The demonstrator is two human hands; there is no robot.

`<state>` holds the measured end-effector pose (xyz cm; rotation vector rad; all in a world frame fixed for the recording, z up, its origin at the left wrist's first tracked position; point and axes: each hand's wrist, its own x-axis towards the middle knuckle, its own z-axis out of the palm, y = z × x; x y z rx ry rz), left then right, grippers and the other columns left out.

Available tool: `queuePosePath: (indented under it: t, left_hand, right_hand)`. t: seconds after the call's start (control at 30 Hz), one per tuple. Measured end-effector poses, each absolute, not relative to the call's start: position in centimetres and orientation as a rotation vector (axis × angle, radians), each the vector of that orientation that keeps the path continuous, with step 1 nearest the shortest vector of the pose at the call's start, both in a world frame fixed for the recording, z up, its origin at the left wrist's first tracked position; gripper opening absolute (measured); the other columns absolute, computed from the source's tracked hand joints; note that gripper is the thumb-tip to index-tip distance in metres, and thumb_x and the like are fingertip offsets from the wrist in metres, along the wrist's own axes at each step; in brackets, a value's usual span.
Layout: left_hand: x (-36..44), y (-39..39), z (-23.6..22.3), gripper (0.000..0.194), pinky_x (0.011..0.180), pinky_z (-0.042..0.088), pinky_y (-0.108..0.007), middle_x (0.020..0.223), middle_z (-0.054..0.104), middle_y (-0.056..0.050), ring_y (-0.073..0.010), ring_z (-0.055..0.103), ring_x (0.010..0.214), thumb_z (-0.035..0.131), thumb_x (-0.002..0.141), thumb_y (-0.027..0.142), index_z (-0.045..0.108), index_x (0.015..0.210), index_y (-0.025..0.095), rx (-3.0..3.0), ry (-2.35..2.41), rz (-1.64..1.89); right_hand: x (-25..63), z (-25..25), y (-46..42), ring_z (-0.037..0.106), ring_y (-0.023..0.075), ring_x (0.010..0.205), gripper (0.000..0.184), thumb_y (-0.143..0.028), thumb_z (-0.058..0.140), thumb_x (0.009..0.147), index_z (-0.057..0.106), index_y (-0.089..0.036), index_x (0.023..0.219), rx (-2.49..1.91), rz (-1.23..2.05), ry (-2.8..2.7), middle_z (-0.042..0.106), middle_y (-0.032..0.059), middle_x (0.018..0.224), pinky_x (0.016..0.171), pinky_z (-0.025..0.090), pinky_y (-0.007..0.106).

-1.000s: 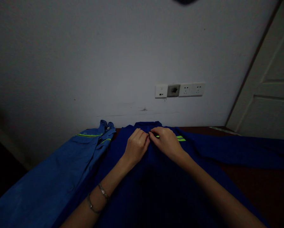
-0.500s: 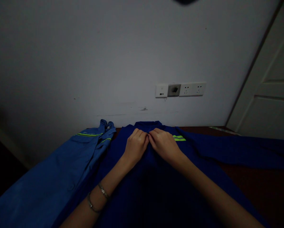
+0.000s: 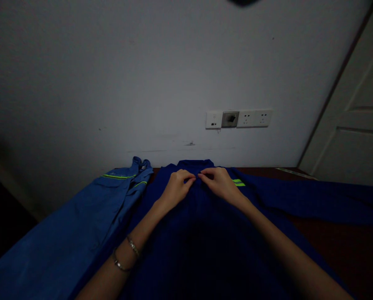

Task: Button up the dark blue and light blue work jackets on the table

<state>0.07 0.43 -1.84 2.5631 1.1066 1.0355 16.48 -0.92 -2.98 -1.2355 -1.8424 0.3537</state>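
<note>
A dark blue work jacket (image 3: 202,208) lies spread out, its collar (image 3: 195,163) at the far end and a yellow-green and grey stripe on the chest. Just below the collar, my left hand (image 3: 177,184) pinches the jacket's front between thumb and fingers. My right hand (image 3: 219,181) faces it, thumb and forefinger closed on the cloth at the front opening. A small gap separates the fingertips of the two hands. Whatever small piece sits between them is too dark to make out. Two bracelets are on my left wrist.
To the left lies a lighter blue work jacket (image 3: 68,221) with yellow-green piping. The dark jacket's sleeve (image 3: 314,200) stretches right over the dark red tabletop (image 3: 336,246). Behind are a wall with socket plates (image 3: 239,119) and, at right, a white panelled door (image 3: 358,137).
My hands have moved slightly apart, and the fingers have loosened from tight fists into fingertip pinches. The jacket lies as before; the view has shifted a little.
</note>
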Motion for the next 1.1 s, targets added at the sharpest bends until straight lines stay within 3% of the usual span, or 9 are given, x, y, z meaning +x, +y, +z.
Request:
queuePosePath:
  t: [0.5,1.1]
  left_hand:
    - [-0.23,0.57,-2.19,0.008,0.073,0.043,-0.028,0.08,0.062,-0.004,-0.0161,0.054,0.08,0.054,0.077,0.013,0.062,0.08,0.015,2.796,1.073,0.978]
    - [0.09,0.07,-1.73,0.014,0.072,0.043,-0.027,0.08,0.068,-0.005,-0.0167,0.061,0.074,0.056,0.074,0.013,0.069,0.08,0.016,2.584,1.296,0.882]
  right_hand:
    - [16.4,-3.22,-0.72,0.055,0.0141,0.057,0.021,-0.028,0.052,0.075,0.067,-0.016,0.066,-1.245,0.555,-1.744,0.063,0.0024,0.061,0.053,0.037,0.023]
    - [15.77,-2.63,-1.48,0.058,0.015,0.06,0.018,-0.019,0.051,0.077,0.069,-0.015,0.073,-1.284,0.396,-1.856,0.067,0.0054,0.068,0.055,0.036,0.024]
